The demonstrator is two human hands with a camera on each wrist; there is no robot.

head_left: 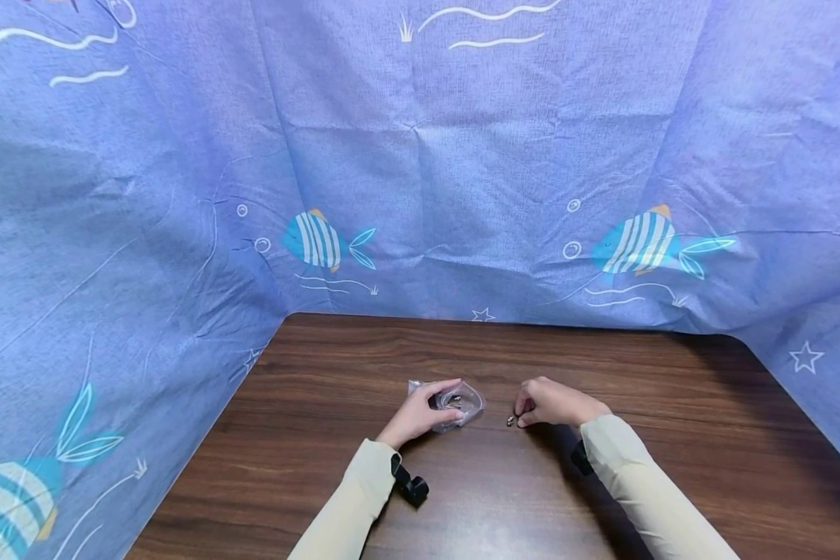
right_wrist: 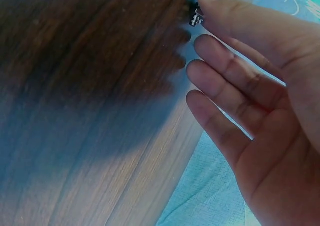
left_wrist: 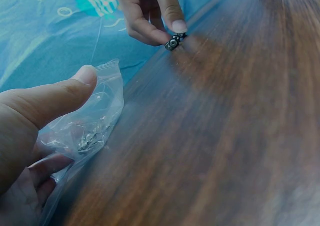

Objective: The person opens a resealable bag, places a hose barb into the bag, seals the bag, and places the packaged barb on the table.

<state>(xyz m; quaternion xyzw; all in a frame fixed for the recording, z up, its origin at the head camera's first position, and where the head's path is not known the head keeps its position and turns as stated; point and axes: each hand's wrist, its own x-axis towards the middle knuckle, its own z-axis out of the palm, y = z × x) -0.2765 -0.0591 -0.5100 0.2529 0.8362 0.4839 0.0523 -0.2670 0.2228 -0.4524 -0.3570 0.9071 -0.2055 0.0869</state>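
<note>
My left hand holds a clear plastic bag just above the brown table, its thumb on the near side and its fingers curled round the lower part. Inside the bag lie several small shiny metal pieces. To the right of the bag, my right hand pinches a small metal piece between thumb and forefinger, close over the tabletop. This piece shows round, dark-edged ends with silvery centres. In the right wrist view, the other fingers are spread, with the metal piece at the top.
A brown wood-grain table spreads under both hands. Blue fabric printed with striped fish hangs behind it and along the left side. A black wrist strap with a device sits on the left wrist, another on the right.
</note>
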